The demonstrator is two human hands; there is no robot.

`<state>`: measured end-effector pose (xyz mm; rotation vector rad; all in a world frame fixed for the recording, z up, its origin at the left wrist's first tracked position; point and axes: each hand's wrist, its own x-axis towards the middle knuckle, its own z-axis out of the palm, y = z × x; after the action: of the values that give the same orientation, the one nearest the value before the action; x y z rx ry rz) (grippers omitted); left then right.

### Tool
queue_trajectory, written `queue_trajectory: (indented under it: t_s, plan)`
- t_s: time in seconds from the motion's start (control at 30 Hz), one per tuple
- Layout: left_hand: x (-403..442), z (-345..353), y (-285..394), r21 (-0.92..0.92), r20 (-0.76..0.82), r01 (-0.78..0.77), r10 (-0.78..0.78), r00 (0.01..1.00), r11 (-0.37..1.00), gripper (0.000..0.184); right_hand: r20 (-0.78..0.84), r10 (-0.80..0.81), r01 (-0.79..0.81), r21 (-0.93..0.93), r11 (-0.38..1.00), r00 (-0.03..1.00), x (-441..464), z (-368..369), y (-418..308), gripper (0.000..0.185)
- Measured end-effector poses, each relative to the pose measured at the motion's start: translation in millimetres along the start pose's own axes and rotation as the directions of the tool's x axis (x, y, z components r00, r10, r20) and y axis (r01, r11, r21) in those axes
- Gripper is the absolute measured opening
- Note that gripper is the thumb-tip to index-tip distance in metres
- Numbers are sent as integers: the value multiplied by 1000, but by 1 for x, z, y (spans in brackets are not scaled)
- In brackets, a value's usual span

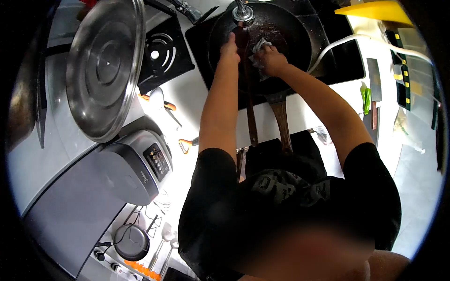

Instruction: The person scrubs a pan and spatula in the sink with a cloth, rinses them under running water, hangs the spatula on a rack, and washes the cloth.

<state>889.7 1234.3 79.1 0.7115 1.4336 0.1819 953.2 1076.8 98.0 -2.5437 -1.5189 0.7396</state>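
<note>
A large dark wok sits on the black stove, its wooden handle pointing toward me. Inside it, my right hand presses a crumpled white tissue against the dark surface, its fingers closed on it. A long wooden spatula lies across the wok's near rim, handle end toward my body. My left hand reaches over the wok's left side, beside the spatula's upper end. One fingertip points up and the other fingers look curled against the spatula; their exact grip is partly hidden.
A big steel lid stands at the left, near another burner. Below are a grey rice cooker, orange-handled tools and a small pan. Right of the stove lie green peppers, a cleaver and a white hose.
</note>
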Motion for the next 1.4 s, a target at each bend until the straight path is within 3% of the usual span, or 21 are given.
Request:
queue_trajectory:
  t_s: [0.07, 0.17, 0.2, 0.27, 0.3, 0.4, 0.43, 0.53, 0.63, 0.67, 0.73, 0.77, 0.87, 0.9, 1.0, 1.07, 1.13, 1.23, 1.3, 1.33, 1.4]
  plan:
    - [21, -3, -7, -124, 162, 119, -99, 982, 985, 52, -87, -27, 14, -145, 989, 996, 17, 21, 6, 48]
    - [65, -2, -23, -379, 411, 436, -274, 869, 816, 44, -30, 202, -164, 473, 866, 979, 39, 1, 25, 42]
    - [60, 0, -19, -370, 463, 499, -310, 830, 784, 43, -67, 334, -201, 683, 702, 940, 41, -9, 26, 33]
    - [24, 5, -4, -336, 565, 620, -374, 735, 709, 42, 92, 421, -156, 981, 120, 903, 34, -41, 17, 26]
    - [2, 2, 4, -269, 634, 618, -347, 691, 739, 41, -25, 404, -3, 998, 69, 914, 28, -52, 9, 21]
    - [-38, 2, 5, -287, 731, 331, -17, 682, 899, 37, -77, 85, 78, 997, -13, 993, 23, -47, -11, 21]
    - [-59, 7, 7, -313, 677, 207, 65, 733, 927, 37, -286, 12, 225, 778, 587, 958, 20, -43, -15, 27]
    - [-38, 8, -15, -244, 648, 117, 72, 758, 963, 42, -529, -278, 538, 437, 721, 802, 25, -34, -25, 33]
    - [-53, -4, -5, -97, 913, 391, -75, 401, 915, 45, -388, -169, 266, 212, 940, 906, 42, -38, -16, 35]
    - [-61, -7, -5, -83, 898, 424, -117, 425, 902, 46, -285, -82, 116, 103, 988, 955, 50, -44, -11, 43]
    - [-73, -12, -5, -58, 864, 488, -201, 462, 871, 49, -57, 22, -16, 101, 995, 998, 58, -61, 3, 47]
    - [-68, -13, -7, -70, 871, 520, -202, 447, 851, 49, -100, 35, -15, 188, 982, 994, 64, -48, 12, 51]
    - [-95, -10, 6, -75, 647, 86, -17, 763, 993, 39, -145, -251, 246, -53, 968, 957, 33, -21, 2, 52]
    - [-95, -10, 4, -102, 593, 49, 21, 805, 994, 36, -209, -305, 332, 108, 937, 929, 24, -20, -6, 52]
    - [-100, -12, 1, -59, 655, 65, -11, 755, 996, 38, -210, -314, 309, -58, 949, 926, 36, -34, -4, 48]
    - [-109, -15, 1, -76, 713, 169, -65, 699, 983, 43, -178, -116, 129, 64, 990, 977, 52, -57, -4, 41]
    - [-107, -18, 4, -91, 751, 240, -91, 653, 967, 50, -157, -101, 162, 442, 882, 982, 65, -58, 10, 44]
    - [-81, -28, -1, -123, 770, 321, -114, 628, 939, 60, -2, 229, -192, 537, 822, 974, 72, -56, 28, 46]
    - [-66, -35, -1, -155, 747, 371, -137, 651, 916, 65, 136, 361, -253, 920, 300, 923, 75, -39, 42, 41]
    - [-66, -33, 0, -168, 704, 318, -113, 702, 933, 67, 176, 391, -189, 982, -6, 903, 77, -35, 38, 38]
    - [-67, -31, -1, -196, 636, 243, -65, 769, 950, 70, 337, 210, -255, 906, -338, 918, 62, -54, 21, 35]
